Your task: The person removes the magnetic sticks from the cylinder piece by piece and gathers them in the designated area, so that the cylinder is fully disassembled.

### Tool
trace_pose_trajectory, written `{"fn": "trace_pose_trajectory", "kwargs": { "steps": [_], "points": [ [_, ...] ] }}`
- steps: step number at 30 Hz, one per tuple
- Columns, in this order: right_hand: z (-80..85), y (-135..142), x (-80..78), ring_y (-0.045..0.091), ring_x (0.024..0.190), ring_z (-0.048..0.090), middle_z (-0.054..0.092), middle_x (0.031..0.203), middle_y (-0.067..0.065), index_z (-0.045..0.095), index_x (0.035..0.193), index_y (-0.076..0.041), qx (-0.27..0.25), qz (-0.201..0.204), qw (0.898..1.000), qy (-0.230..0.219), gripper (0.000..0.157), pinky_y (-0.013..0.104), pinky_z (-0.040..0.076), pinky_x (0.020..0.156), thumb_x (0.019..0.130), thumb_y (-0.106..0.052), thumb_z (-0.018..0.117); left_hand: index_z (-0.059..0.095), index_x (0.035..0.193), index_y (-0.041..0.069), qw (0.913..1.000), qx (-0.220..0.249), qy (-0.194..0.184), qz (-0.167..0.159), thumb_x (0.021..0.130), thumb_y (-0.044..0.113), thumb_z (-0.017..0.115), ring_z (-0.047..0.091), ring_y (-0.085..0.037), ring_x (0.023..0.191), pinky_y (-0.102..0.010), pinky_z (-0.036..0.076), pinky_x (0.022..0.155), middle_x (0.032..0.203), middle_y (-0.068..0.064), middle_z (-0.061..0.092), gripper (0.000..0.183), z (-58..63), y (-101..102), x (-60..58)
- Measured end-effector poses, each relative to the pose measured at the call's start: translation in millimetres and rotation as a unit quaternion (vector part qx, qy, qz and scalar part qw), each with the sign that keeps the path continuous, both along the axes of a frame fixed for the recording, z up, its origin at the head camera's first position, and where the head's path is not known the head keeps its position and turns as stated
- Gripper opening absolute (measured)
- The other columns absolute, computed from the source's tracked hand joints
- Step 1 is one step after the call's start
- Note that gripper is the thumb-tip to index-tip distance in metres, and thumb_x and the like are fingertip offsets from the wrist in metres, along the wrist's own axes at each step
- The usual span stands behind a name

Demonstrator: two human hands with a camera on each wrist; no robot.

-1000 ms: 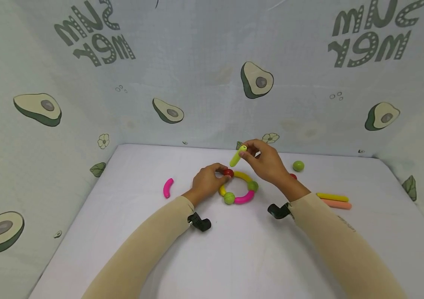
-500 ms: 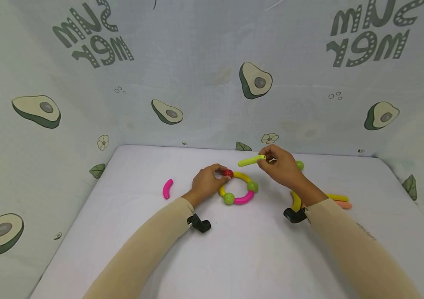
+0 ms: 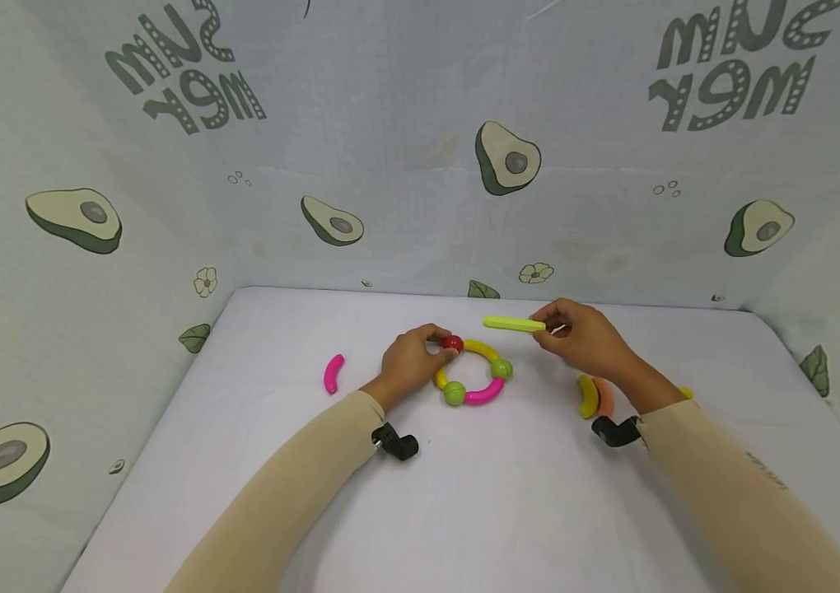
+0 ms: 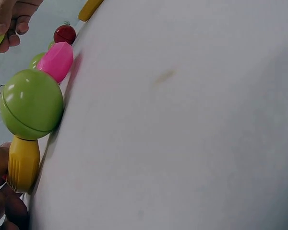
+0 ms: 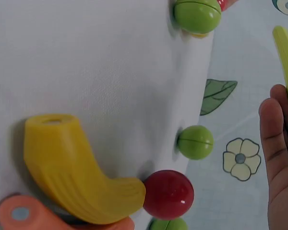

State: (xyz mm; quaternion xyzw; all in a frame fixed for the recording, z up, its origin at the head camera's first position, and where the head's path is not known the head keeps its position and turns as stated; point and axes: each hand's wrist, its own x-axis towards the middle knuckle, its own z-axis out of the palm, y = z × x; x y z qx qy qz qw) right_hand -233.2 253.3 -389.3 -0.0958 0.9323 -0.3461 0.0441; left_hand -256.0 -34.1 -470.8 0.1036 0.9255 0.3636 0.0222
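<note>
I watch remotely as the right hand (image 3: 586,339) pinches a slim, straight lime-yellow rod (image 3: 512,324) by one end, clear of the white table (image 3: 479,494), while the left hand (image 3: 413,361) grips the red ball (image 3: 453,343) of a yellow, green and pink ring (image 3: 484,395), avocado-printed cloth (image 3: 405,123) rising behind.

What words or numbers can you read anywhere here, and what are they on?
"SUm mer", backwards, on the backdrop, upper left.
"SUm mer", backwards again, on the backdrop, upper right.
Small dark marks on the right sleeve: too small to read.
No words or numbers that I can make out on the yellow-green stick or the ring.
</note>
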Motion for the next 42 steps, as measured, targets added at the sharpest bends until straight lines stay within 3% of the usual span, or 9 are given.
{"fn": "trace_pose_trajectory", "kwargs": {
  "steps": [7, 15, 24, 31, 42],
  "points": [
    [-1.3, 16, 2.4, 0.035, 0.092, 0.066, 0.065, 0.126, 0.017, 0.059, 0.132, -0.009, -0.011, 0.014, 0.999, -0.034, 0.033, 0.036, 0.057, 0.070, 0.102, -0.019, 0.067, 0.071, 0.125, 0.026, 1.0000, 0.000, -0.005, 0.001, 0.094, 0.040, 0.076, 0.062, -0.014, 0.099, -0.031, 0.047, 0.076, 0.117, 0.009, 0.072, 0.035, 2.2, 0, 0.7],
    [-4.3, 32, 9.8, 0.031, 0.101, 0.064, 0.067, 0.116, 0.014, 0.060, 0.133, -0.010, 0.024, -0.001, 1.000, 0.002, 0.035, 0.039, 0.053, 0.082, 0.103, -0.026, 0.066, 0.071, 0.124, 0.026, 1.0000, 0.001, 0.000, -0.001, 0.094, 0.041, 0.076, 0.063, -0.013, 0.100, -0.030, 0.046, 0.076, 0.116, 0.011, 0.072, 0.034, 0.5, -1, -0.6],
    [-10.6, 55, 14.8, 0.031, 0.106, 0.058, 0.063, 0.119, 0.014, 0.061, 0.132, -0.009, 0.032, -0.001, 0.999, 0.022, 0.036, 0.048, 0.050, 0.093, 0.104, -0.030, 0.064, 0.071, 0.124, 0.026, 1.0000, 0.001, -0.005, 0.001, 0.094, 0.041, 0.075, 0.063, -0.014, 0.105, -0.031, 0.047, 0.079, 0.117, 0.010, 0.072, 0.034, 1.5, 0, 0.1],
    [-13.8, 76, 21.5, 0.036, 0.108, 0.059, 0.067, 0.117, 0.014, 0.061, 0.131, -0.009, 0.049, -0.009, 0.999, 0.015, 0.034, 0.047, 0.048, 0.084, 0.104, -0.029, 0.063, 0.071, 0.125, 0.026, 1.0000, 0.001, -0.005, 0.000, 0.094, 0.042, 0.076, 0.063, -0.014, 0.106, -0.031, 0.047, 0.080, 0.118, 0.010, 0.072, 0.035, 1.3, 0, 0.5],
    [-20.5, 103, 31.6, 0.041, 0.107, 0.059, 0.063, 0.117, 0.022, 0.059, 0.133, -0.002, 0.063, -0.030, 0.997, 0.024, 0.037, 0.062, 0.049, 0.091, 0.104, -0.024, 0.064, 0.071, 0.125, 0.026, 1.0000, 0.000, -0.007, 0.001, 0.094, 0.041, 0.075, 0.063, -0.015, 0.109, -0.031, 0.048, 0.080, 0.119, 0.009, 0.072, 0.035, 2.0, 0, 1.1]
  ]
}}
